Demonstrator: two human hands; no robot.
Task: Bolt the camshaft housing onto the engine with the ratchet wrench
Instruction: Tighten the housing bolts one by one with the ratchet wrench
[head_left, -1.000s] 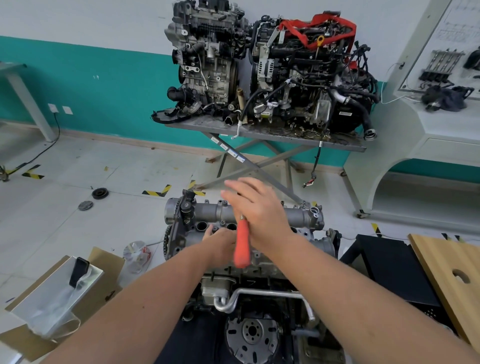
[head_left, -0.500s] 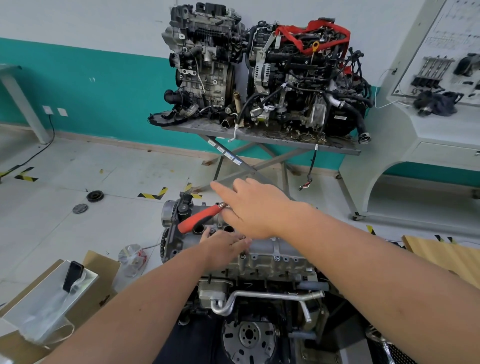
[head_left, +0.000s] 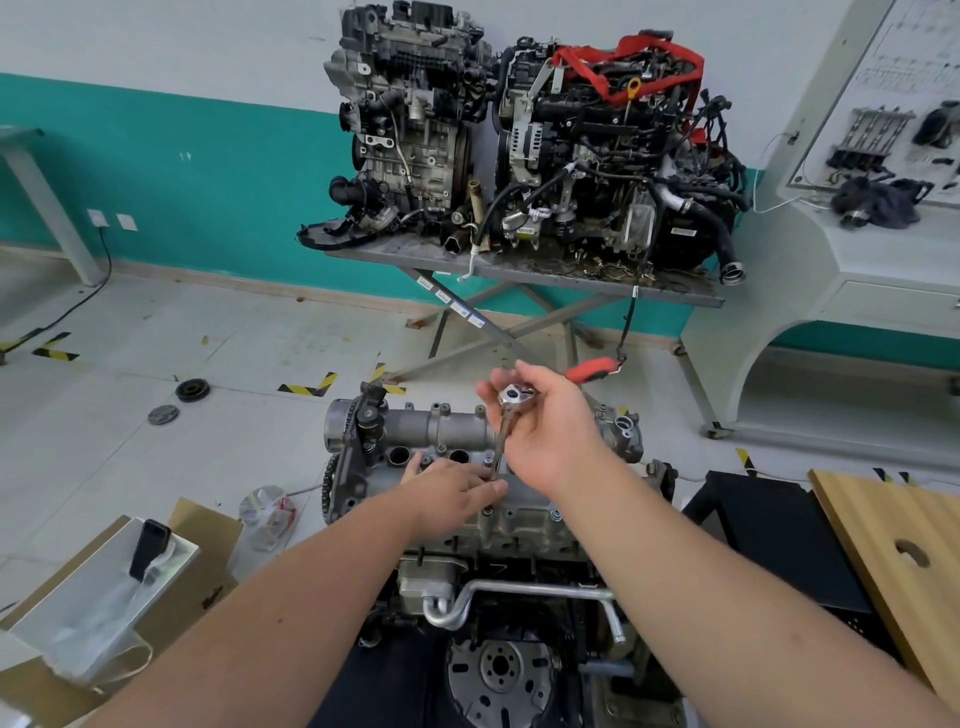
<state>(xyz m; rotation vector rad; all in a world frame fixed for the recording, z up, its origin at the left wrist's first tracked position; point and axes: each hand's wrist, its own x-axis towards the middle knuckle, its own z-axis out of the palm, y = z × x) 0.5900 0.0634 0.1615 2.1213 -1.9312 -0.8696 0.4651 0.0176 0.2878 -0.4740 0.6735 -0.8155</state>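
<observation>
The grey camshaft housing (head_left: 441, 430) lies across the top of the engine (head_left: 519, 525) in front of me. My right hand (head_left: 550, 436) grips the head of the ratchet wrench (head_left: 514, 397). Its red handle (head_left: 589, 370) sticks out to the far right. A thin extension bar (head_left: 501, 441) runs from the head down to the housing's near edge. My left hand (head_left: 449, 491) rests on the housing and pinches the foot of that bar between thumb and fingers. The socket and bolt are hidden under it.
Two other engines (head_left: 519, 145) stand on a metal folding table (head_left: 675, 296) at the back wall. A white console (head_left: 857, 270) and a wooden board (head_left: 909, 545) are on the right. At left, a cardboard box (head_left: 202, 566) holds a phone. Pulleys (head_left: 192, 389) lie on the floor.
The wrench handle has swung round clockwise: it pointed toward me, then left, and now points far right. My left hand has stayed at the foot of the bar.
</observation>
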